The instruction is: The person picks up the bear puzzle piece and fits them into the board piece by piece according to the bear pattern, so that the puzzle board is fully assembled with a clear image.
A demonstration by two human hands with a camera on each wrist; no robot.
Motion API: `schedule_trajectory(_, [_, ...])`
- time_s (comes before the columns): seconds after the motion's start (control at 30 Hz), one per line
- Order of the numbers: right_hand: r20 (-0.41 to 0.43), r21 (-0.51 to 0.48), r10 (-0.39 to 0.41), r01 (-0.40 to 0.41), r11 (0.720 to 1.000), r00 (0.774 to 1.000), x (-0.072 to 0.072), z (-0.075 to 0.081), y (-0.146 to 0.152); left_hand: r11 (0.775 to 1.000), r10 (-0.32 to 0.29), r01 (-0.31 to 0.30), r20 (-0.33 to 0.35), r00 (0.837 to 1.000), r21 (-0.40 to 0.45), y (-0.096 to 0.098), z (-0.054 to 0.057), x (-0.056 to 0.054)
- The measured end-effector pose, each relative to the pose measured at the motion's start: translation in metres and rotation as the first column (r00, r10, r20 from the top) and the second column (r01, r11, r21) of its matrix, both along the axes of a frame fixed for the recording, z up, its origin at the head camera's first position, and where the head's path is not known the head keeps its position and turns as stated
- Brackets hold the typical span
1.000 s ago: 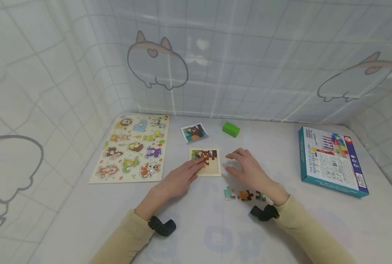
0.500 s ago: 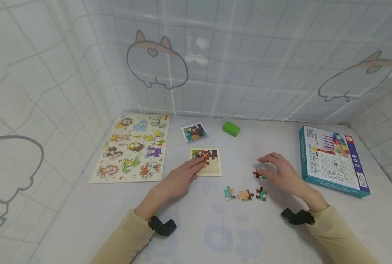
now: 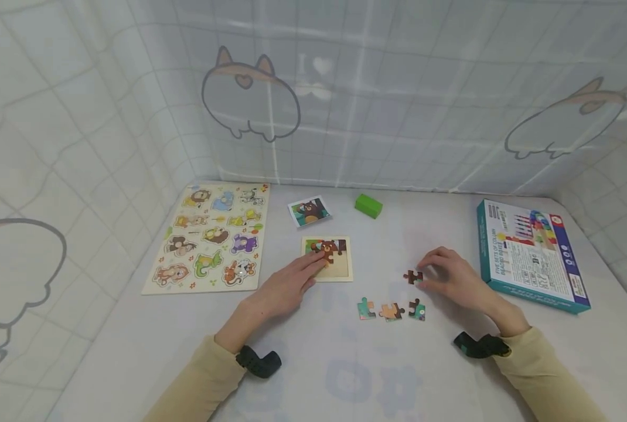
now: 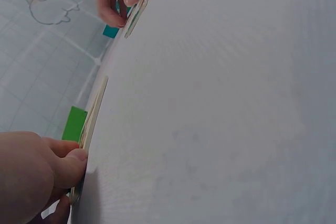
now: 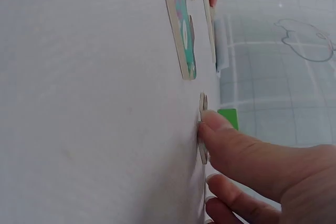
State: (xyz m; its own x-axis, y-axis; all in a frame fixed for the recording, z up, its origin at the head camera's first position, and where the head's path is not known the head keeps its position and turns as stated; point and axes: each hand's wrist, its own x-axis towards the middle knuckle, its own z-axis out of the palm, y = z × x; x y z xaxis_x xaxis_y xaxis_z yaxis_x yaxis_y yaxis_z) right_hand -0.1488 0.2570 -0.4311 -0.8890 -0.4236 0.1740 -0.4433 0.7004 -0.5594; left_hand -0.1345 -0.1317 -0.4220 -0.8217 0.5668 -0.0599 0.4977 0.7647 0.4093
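My left hand [image 3: 284, 288] rests with outstretched fingers on the left part of a small wooden jigsaw tray [image 3: 340, 271]. A partly assembled brown bear shows in the tray's upper half, with bare wood at the lower right. To the right, my right hand [image 3: 453, 278] pinches a dark brown puzzle piece [image 3: 412, 276] between thumb and index finger at the table surface. The right wrist view shows the thumb against this piece's edge [image 5: 202, 153]. Three loose pieces lie in a row below: a teal one [image 3: 366, 309], an orange one [image 3: 391, 312] and a green-brown one [image 3: 417, 310].
An animal peg puzzle board [image 3: 208, 237] lies at the left. Behind the tray are a bear picture card [image 3: 310, 211] and a green block [image 3: 368, 206]. A boxed bead set [image 3: 534, 255] lies at the right. A patterned sheet [image 3: 398, 117] rises behind the table.
My right hand has moved right and down, away from the tray, to the dark puzzle piece, and its thumb and index finger have closed on it. The left hand has stayed on the tray.
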Motion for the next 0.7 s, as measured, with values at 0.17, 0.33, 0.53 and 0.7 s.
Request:
schedule_trajectory(0.17, [-0.021,0.0,0.013,-0.013,1.0,1.0,0.0015,-0.0001,0.0012,1.0,-0.001,0.001,0.004,1.0,-0.004,-0.0003,-0.0016,-0.0007])
schedule_trajectory(0.33, [-0.018,-0.018,0.019,-0.02,1.0,1.0,0.0015,0.0009,0.0004,1.0,-0.01,0.01,-0.009,1.0,0.008,-0.0005,-0.0017,-0.0006])
schedule_trajectory(0.53, [-0.025,-0.029,0.033,-0.034,0.999,0.999,-0.0001,-0.0006,0.0,1.0,-0.011,0.011,-0.012,1.0,0.01,-0.0003,-0.0007,-0.0001])
schedule_trajectory(0.7, [-0.039,-0.019,0.041,-0.042,0.999,0.998,0.0002,-0.0017,0.0,1.0,-0.019,0.019,-0.011,1.0,0.012,-0.0008,0.0001,0.0003])
